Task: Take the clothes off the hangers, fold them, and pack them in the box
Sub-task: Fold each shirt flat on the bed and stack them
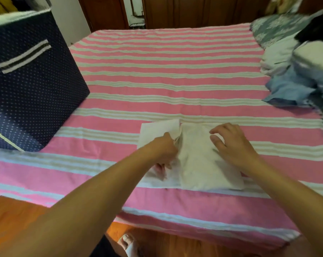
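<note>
The left hand (164, 149) has its fingers curled, pinching a fold of the white garment (197, 156). The right hand (231, 143) rests on the garment with relaxed, spread fingers. The garment lies folded near the pink striped bed's (157, 86) near edge. The navy dotted box (32, 86) stands far left, the pile of clothes (294, 75) far right.

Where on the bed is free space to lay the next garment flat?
The widest bare patch of the striped bedspread lies between the navy box on the left and the clothes pile on the right, beyond the white garment. The near edge is crowded: both hands, left and right, work on that garment.
</note>
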